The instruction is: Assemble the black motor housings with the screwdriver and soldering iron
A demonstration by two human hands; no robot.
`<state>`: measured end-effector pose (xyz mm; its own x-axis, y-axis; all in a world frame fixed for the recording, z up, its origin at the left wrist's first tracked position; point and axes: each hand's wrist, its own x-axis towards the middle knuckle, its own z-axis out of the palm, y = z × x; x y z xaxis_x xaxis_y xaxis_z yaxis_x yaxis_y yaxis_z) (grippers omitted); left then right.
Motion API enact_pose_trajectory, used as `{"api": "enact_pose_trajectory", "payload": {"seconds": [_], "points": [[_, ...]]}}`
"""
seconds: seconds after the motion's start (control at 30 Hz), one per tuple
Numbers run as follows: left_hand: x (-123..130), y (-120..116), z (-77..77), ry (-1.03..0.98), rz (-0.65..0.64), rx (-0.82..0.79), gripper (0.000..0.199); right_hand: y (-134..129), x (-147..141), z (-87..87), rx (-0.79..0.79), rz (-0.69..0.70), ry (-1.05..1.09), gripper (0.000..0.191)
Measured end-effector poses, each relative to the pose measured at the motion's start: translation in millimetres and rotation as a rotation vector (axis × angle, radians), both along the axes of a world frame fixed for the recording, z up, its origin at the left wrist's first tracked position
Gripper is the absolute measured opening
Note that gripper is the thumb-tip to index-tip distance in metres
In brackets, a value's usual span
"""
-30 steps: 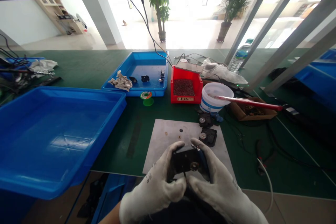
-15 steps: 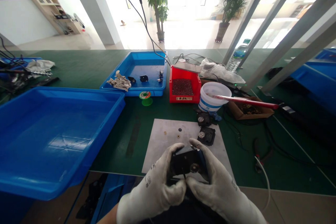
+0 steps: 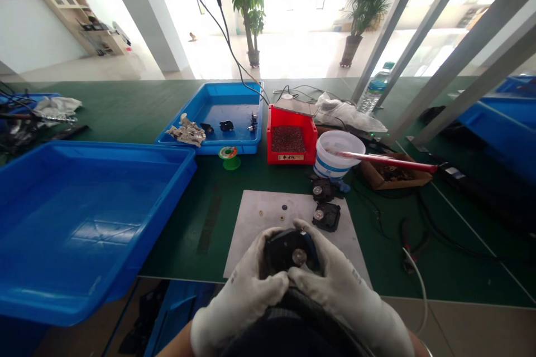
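Observation:
Between my two white-gloved hands is a black plastic housing [image 3: 281, 251] with a round metal disc on its face. My left hand [image 3: 255, 279] wraps its left side, thumb along the near edge. My right hand [image 3: 326, 273] grips the opposite side, its thumb near the disc. Both hands are closed on the part, above the near part of a grey mat [image 3: 243, 234]. Two similar black parts with metal discs, one [image 3: 327, 217] on the mat and another [image 3: 321, 189] behind it, lie beyond my right hand. Small brass-coloured rings [image 3: 282, 218] and a dark disc [image 3: 285, 207] rest on the mat.
A large blue tray [image 3: 125, 178] stands at left, a smaller blue tray [image 3: 209, 95] behind. Near them are a green spool [image 3: 230, 160], a red bin [image 3: 292, 158] of small pieces, a white bucket [image 3: 339, 153], a cardboard box [image 3: 379, 178] and pliers [image 3: 412, 245].
The black housing has tilted, so its face and metal disc show more plainly. Both hands have shifted slightly left in view, and the whole scene has shifted a little left too.

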<state>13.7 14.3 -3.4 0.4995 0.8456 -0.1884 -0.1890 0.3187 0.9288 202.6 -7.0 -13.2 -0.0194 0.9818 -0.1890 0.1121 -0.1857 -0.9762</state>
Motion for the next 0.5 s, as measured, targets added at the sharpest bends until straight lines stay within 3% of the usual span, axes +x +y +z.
{"api": "enact_pose_trajectory", "payload": {"seconds": [0.13,0.27,0.37,0.5], "points": [[1,1,3.1,-0.207,-0.013,-0.337,0.044,2,8,-0.7,-0.135,0.064,0.207,0.073],[6,-2,-0.3,-0.256,0.007,-0.413,0.034,0,13,5.1,-0.193,0.067,0.319,0.066],[9,-3,-4.1,-0.223,0.064,-0.469,0.045,0,22,10.1,-0.076,-0.060,0.214,0.049],[8,-4,-6.3,-0.202,0.123,-0.473,0.066,-5,34,13.3,-0.007,0.001,0.013,0.037]]}}
